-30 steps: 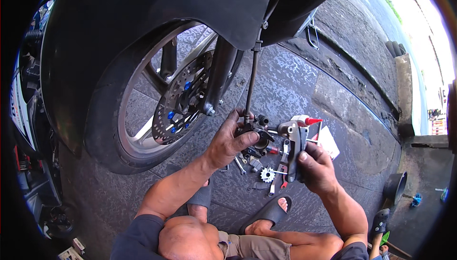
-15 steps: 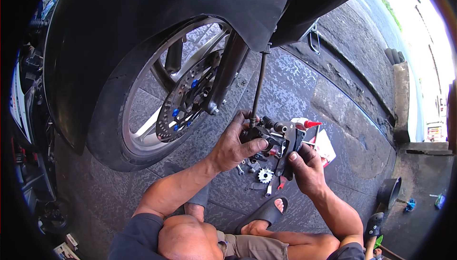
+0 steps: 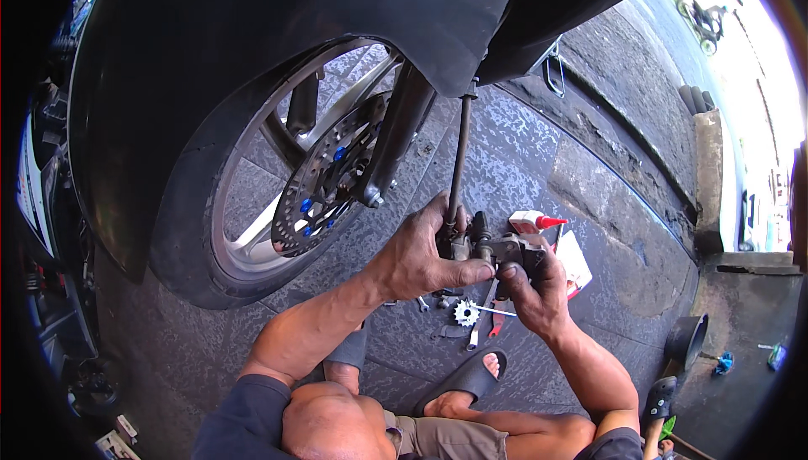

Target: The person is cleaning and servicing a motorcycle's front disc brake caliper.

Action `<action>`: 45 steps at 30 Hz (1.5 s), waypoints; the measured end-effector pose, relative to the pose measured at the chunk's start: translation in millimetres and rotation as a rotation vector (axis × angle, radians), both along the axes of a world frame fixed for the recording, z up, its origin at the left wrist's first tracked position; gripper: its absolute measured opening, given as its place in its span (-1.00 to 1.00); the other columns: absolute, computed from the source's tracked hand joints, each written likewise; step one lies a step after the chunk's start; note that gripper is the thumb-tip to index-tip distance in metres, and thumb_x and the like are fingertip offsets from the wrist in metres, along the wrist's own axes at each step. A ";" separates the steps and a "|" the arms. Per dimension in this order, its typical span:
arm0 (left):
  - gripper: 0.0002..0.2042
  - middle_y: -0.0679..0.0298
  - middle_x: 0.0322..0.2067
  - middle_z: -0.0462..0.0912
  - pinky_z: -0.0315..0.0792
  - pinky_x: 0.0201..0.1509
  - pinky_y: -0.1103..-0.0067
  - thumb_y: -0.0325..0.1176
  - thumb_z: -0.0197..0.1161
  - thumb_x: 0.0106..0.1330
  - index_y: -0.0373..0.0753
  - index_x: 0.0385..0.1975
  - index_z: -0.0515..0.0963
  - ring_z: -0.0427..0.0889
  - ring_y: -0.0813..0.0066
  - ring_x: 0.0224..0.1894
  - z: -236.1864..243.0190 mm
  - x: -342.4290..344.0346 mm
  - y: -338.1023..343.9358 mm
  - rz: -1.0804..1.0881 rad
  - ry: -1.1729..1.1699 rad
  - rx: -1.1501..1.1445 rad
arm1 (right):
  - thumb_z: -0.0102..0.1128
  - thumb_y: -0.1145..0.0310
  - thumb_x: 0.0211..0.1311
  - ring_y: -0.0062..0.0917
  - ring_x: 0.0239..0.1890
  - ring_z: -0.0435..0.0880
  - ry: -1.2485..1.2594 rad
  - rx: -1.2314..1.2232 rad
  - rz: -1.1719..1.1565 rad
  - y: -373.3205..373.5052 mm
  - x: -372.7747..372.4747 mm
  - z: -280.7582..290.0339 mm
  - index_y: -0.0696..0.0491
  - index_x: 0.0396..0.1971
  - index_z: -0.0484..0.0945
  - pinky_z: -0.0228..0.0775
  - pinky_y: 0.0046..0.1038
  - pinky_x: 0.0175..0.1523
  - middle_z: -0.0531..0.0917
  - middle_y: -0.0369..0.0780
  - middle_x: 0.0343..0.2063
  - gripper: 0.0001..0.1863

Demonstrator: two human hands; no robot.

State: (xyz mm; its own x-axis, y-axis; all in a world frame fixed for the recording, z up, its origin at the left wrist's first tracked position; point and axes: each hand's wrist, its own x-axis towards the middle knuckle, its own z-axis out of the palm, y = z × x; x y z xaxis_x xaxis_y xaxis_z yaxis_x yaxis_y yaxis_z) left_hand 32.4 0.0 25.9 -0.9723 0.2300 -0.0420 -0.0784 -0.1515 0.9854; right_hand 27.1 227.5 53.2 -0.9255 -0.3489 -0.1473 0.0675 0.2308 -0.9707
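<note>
Left hand (image 3: 421,254) and right hand (image 3: 540,293) hold caliper (image 3: 507,249) clear of tyre (image 3: 189,245)

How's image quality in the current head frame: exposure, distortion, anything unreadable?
Head view: background at upper right blown out to white; black fender dark, showing little detail; fisheye distortion, black corners; left hand and right hand readable, but fine detail on the metal assembly between them is hard to make out.
</note>
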 end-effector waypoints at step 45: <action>-0.32 0.27 -0.17 0.45 0.45 -0.02 0.71 0.13 0.41 0.19 -0.23 -0.06 0.16 0.50 0.66 -0.14 -27.7 -1.2 41.2 0.246 0.011 0.402 | -0.03 0.13 0.52 -0.67 -0.42 0.47 -0.110 -0.372 -0.361 13.0 6.3 4.5 0.16 -0.04 0.47 0.33 -0.58 -0.33 0.53 -0.27 -0.45 -0.64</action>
